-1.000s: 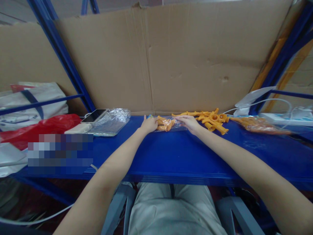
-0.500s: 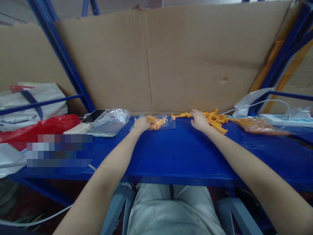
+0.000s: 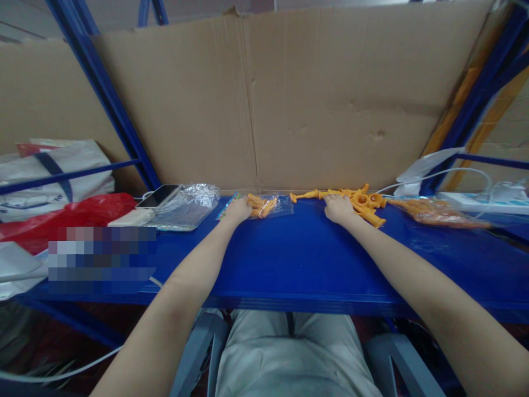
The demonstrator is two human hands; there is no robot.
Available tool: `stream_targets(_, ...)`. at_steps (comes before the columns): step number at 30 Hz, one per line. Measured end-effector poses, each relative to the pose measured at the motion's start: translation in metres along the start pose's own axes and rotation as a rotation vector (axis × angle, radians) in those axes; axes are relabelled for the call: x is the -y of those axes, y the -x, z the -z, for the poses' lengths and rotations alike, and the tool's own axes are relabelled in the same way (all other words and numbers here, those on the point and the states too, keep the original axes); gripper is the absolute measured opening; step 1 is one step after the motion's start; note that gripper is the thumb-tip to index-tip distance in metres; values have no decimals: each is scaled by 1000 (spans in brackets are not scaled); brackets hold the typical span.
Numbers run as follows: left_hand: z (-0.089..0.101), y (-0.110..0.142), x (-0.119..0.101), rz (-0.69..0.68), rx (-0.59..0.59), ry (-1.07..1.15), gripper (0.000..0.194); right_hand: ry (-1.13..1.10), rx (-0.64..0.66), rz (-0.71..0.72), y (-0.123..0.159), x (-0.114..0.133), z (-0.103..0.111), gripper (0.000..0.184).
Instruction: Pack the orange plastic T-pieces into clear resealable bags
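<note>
My left hand point(image 3: 238, 209) is closed on the left end of a clear plastic bag point(image 3: 285, 206) that lies flat near the back of the blue table. Inside the bag are several orange plastic pieces point(image 3: 261, 207), and a coloured label shows beside my fingers. My right hand point(image 3: 338, 208) rests at the left side of a loose pile of orange plastic parts point(image 3: 366, 204), fingers curled down among them. What those fingertips grip is hidden. A thin orange part point(image 3: 305, 196) sticks out to the left of that hand.
A filled bag of orange parts point(image 3: 433, 212) lies right of the pile, near a white power strip point(image 3: 487, 202). Left are a phone point(image 3: 159, 196), a clear wrapper point(image 3: 192, 207) and a red bag point(image 3: 91, 215). A cardboard wall point(image 3: 330, 99) stands behind the table point(image 3: 285, 264).
My right hand's fingers have curled down from a more stretched pose onto the pile. My left hand and the plastic bag have shifted slightly to the left.
</note>
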State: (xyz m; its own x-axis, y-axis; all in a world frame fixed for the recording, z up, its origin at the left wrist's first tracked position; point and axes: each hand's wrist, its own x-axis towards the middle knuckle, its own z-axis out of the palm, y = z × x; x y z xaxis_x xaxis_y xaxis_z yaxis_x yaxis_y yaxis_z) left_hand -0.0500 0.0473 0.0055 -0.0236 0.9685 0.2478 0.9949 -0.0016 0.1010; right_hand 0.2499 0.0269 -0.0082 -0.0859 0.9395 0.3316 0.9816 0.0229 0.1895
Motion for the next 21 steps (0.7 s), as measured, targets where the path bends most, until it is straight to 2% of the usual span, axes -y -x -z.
stream_targets(7,-1,0,1,-19,-1,7,43,27,-67,-46,1,-2,11,37)
stream_targets(10,-1,0,1,-30,3,14,42,21,-158,-78,1,-9,26,36)
stream_targets(13,-1,0,1,-26,1,-5,43,-1,-223,-199,2,-18,46,34)
stream_targets(17,0,1,0,-14,2,-28,44,-24,-119,-390,1,-34,61,38)
stream_targets(21,0,1,0,-13,-1,-36,43,-68,81,-408,-4,-51,53,35)
